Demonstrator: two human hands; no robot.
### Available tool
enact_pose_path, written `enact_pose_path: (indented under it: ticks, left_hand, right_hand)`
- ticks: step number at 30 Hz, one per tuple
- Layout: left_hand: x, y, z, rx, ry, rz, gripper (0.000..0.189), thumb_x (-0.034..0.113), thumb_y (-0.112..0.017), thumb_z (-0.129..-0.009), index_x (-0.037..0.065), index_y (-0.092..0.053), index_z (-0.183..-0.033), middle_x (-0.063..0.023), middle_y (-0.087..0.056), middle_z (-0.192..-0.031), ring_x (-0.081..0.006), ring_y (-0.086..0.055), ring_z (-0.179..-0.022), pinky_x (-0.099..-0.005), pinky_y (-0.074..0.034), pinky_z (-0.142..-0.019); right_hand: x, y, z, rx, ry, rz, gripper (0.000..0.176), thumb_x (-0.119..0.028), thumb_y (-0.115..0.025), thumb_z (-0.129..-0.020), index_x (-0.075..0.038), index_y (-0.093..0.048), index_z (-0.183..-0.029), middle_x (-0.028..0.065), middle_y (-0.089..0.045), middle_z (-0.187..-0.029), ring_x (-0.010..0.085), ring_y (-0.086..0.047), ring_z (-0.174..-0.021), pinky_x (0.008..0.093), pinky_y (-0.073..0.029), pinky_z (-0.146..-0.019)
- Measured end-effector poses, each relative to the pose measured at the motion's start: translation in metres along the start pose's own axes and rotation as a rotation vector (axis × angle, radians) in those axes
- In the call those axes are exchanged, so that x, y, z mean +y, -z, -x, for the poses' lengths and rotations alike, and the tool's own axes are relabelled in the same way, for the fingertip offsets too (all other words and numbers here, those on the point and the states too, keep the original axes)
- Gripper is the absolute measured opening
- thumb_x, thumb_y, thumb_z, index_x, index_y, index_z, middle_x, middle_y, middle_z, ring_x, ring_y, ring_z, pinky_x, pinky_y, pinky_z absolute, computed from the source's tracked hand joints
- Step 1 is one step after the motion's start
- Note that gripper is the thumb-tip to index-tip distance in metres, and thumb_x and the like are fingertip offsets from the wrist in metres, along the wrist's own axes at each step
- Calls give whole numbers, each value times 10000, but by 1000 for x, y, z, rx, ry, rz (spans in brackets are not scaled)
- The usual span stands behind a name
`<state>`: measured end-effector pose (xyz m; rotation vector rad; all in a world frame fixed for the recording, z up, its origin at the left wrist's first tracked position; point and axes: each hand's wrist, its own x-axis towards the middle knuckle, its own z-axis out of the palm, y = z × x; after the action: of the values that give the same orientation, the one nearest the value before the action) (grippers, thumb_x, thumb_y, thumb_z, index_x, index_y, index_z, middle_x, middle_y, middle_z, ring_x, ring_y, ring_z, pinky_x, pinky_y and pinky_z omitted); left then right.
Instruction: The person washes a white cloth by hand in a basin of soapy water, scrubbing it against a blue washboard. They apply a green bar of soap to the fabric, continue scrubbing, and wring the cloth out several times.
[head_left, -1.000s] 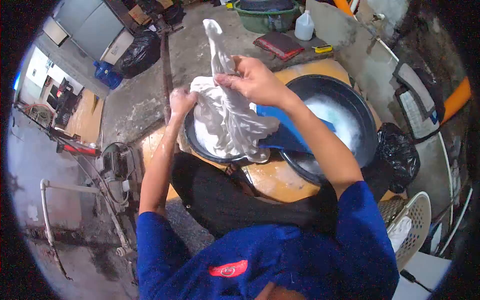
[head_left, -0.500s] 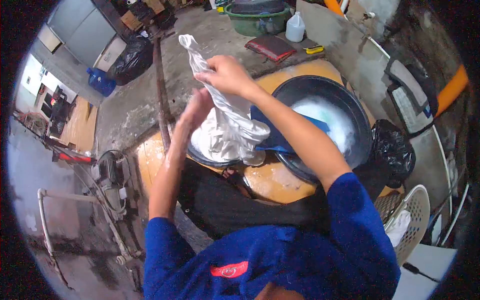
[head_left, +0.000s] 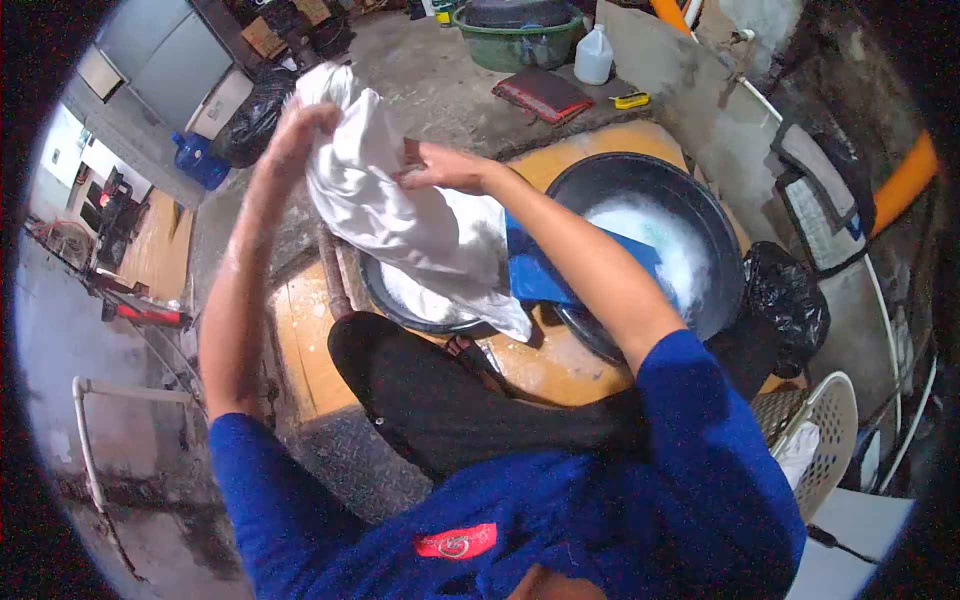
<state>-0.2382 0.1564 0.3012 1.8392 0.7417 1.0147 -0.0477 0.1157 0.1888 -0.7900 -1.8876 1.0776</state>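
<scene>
A wet white cloth (head_left: pixel 375 205) hangs loosely spread over a dark basin (head_left: pixel 385 300) that holds more white fabric. My left hand (head_left: pixel 308 128) is closed on the upper end of the cloth, high at the left. Beside the cloth's right edge, my right hand (head_left: pixel 440 167) grips it with bent fingers, partly hidden by the fabric. Right of the cloth stands a large black tub (head_left: pixel 728 220) with foamy water. A blue board-like piece (head_left: pixel 545 278) reaches from the tub's rim toward the cloth.
Behind are a green tub (head_left: pixel 515 48), a white jug (head_left: pixel 593 57), a folded dark mat (head_left: pixel 540 95) and a yellow-handled brush (head_left: pixel 631 101). A black plastic bag (head_left: pixel 790 300) and a beige basket (head_left: pixel 838 430) stand at the right. A brown pipe (head_left: pixel 333 270) runs along the left.
The white cloth has gone from a twisted roll to a loose, spread shape. My left hand has moved up and left with it; my right hand has dropped slightly.
</scene>
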Motion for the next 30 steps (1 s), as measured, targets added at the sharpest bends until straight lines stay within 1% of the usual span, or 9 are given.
enact_pose_path:
  ticks: [4, 5, 10, 11, 14, 20, 25, 28, 30]
  left_hand:
    - [42, 35, -25, -301, -114, -518, 126, 174, -520, -632, 61, -515, -690, 48, -443, -585, -58, -417, -559, -217, -341, -513]
    - [46, 39, -26, -212, 94, -368, 236, 228, -542, -637, 30, -531, -765, -12, -509, -637, -116, -482, -607, -256, -395, -570]
    - [-26, 138, -90, 235, -558, -1396, 460, 300, -572, -650, -59, -536, -935, -228, -576, -896, -329, -561, -855, -374, -436, -742]
    - [15, 126, -85, 90, -53, -1340, 469, 262, -572, -665, -62, -531, -1001, -217, -576, -966, -327, -552, -925, -360, -430, -796]
    - [86, 93, -60, 163, -795, -1049, 268, 143, -540, -697, 42, -593, -939, -172, -609, -838, -278, -595, -771, -393, -451, -723]
    - [120, 102, -97, 449, -760, -1034, 246, 129, -554, -651, 30, -595, -873, -165, -598, -750, -250, -584, -681, -368, -453, -651]
    - [56, 58, -77, 212, -695, -952, 229, 117, -565, -612, 20, -596, -818, -159, -589, -677, -227, -575, -606, -347, -454, -590]
    - [6, 22, -54, -66, -539, -996, 243, 102, -576, -568, 20, -601, -796, -163, -586, -648, -237, -590, -588, -340, -461, -583]
    - [-107, 23, -82, -161, -544, -704, 299, 122, -624, -541, 24, -596, -823, -160, -597, -674, -295, -598, -634, -348, -464, -599]
  right_hand:
    - [0, -3, -54, 214, 7, -254, 534, -259, -659, -734, -6, -464, -1163, 85, -582, -1022, 153, -524, -961, 285, -382, -872]
    - [-2, 3, -62, 183, -27, -98, 490, -230, -667, -720, -11, -496, -1124, 75, -593, -996, 149, -538, -918, 287, -401, -834]
    - [-44, 53, -94, 384, 91, 597, 200, -160, -586, -660, -70, -645, -829, 97, -632, -722, 181, -569, -605, 332, -454, -588]
    - [-46, 59, -115, 556, 141, 601, 156, -161, -553, -641, -76, -645, -735, 123, -612, -658, 203, -587, -602, 340, -456, -593]
    - [-144, 45, -132, 714, 361, 505, 166, -157, -554, -554, -41, -629, -645, 176, -585, -635, 296, -581, -590, 358, -461, -578]
    - [-209, 12, -79, 562, 210, 353, 273, -278, -630, -635, -9, -627, -683, 140, -601, -624, 217, -593, -593, 347, -463, -592]
    - [-100, -37, 54, 434, 154, 448, 267, -244, -614, -702, -30, -611, -863, 164, -612, -752, 264, -602, -700, 337, -449, -632]
    - [-43, -73, 133, 420, 67, 446, 258, -280, -583, -739, -32, -581, -812, 164, -529, -600, 323, -534, -589, 421, -390, -584]
    - [-31, -89, 173, 310, -43, 454, 243, -258, -570, -760, -23, -576, -821, 173, -539, -652, 318, -514, -608, 410, -397, -612]
